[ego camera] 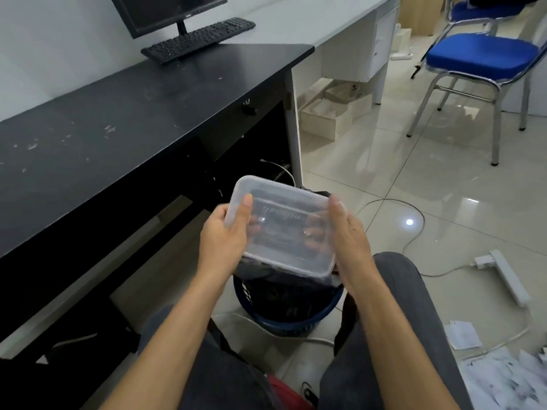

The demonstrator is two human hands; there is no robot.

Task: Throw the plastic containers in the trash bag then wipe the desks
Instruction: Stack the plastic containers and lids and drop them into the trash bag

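- Raised lettering on the clear plastic container (281, 220) is too blurred for us to read.
- Our left hand (225, 235) and right hand (349, 235) grip its opposite sides, thumbs on top, fingers curled beneath.
- We hold it above the black trash bag (284, 288) lining a blue bin (290, 324).

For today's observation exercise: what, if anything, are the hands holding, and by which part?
The container, gripped at its two opposite ends: the left hand on the left end, the right hand on the right end, thumbs on top.
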